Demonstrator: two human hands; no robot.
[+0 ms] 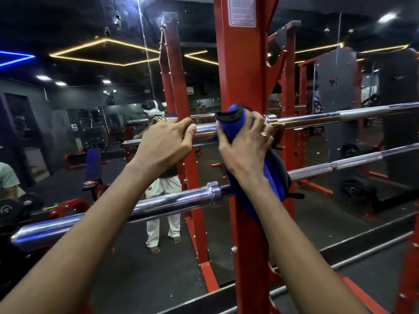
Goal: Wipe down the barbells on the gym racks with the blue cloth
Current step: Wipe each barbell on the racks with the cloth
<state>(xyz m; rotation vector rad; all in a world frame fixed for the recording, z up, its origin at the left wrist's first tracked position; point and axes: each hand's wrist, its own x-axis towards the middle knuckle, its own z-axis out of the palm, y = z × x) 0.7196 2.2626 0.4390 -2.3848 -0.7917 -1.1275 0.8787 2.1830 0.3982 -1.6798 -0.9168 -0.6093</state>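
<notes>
At the near left, the lower barbell (pixel 68 225) is lying across the rack, its chrome sleeve pointing toward the left edge. Above it, the left hand (pixel 163 141) is clenching the sleeve of the upper barbell (pixel 205 132), fingers curling over the top. Just to the right, the blue cloth (pixel 233 125) is draping over that same bar beside the red rack upright (pixel 240 64), its tail hanging down past the lower bar. The right hand (pixel 246 148) is grasping the cloth, fingers curling round it. Farther right, the 2 shafts are running toward the right edge. Behind, a mirror (pixel 79 109) is reflecting the gym.
</notes>
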